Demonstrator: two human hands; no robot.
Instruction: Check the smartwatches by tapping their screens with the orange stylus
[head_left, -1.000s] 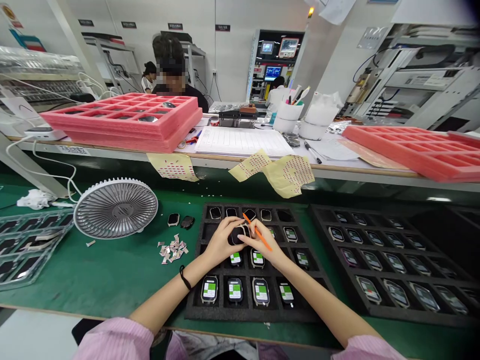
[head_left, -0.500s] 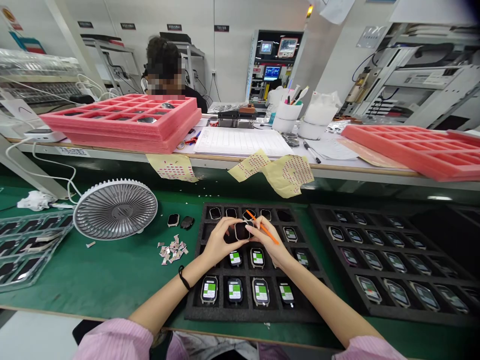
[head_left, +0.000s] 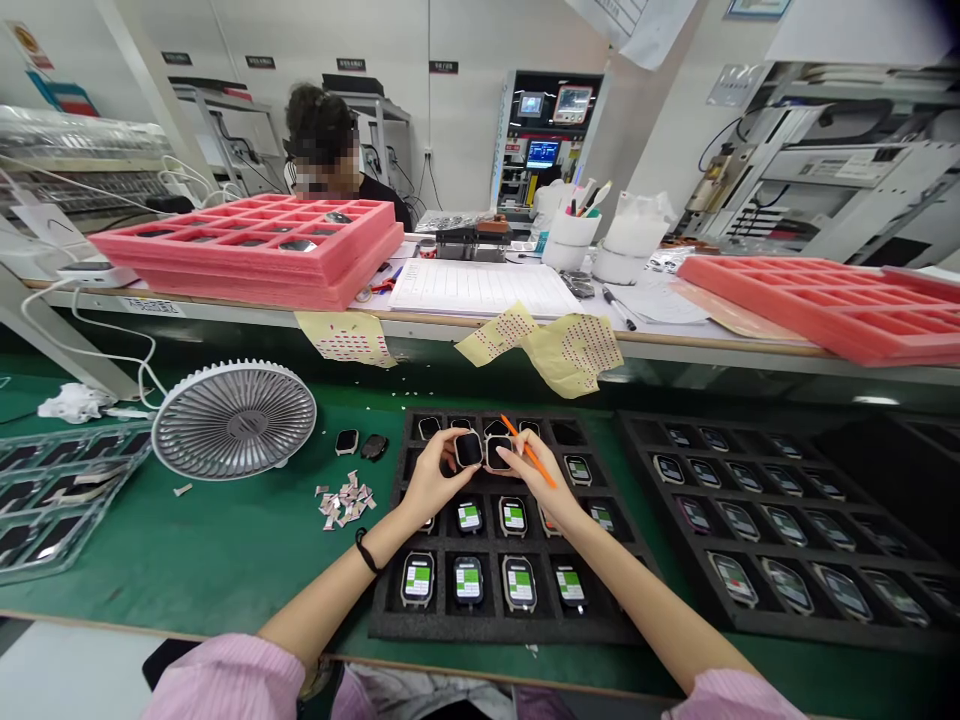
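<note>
My left hand point(head_left: 433, 478) pinches a dark square watch face point(head_left: 468, 450) by its edge. Close beside it, my right hand point(head_left: 541, 480) holds a second watch face point(head_left: 499, 454) with a pale rim, and an orange stick point(head_left: 529, 452) lies across its fingers. Both hands are above a black foam tray point(head_left: 487, 628). Lit watches with green and white screens sit in the tray's nearer compartments, one of them a watch point(head_left: 519, 584) in the front row. Whether the two held pieces are joined cannot be made out.
A round grey fan point(head_left: 236, 420), small loose strips point(head_left: 346, 500) and two watch pieces point(head_left: 346, 441) lie to the left. Another foam tray point(head_left: 757, 520) of watches stands right. Pink trays point(head_left: 247, 250) rest on the shelf, and a person point(head_left: 322, 145) sits behind it.
The single visible watch face between my hands is now two pieces side by side, one in each hand. My left hand has shifted slightly left. The person behind has turned the head.
</note>
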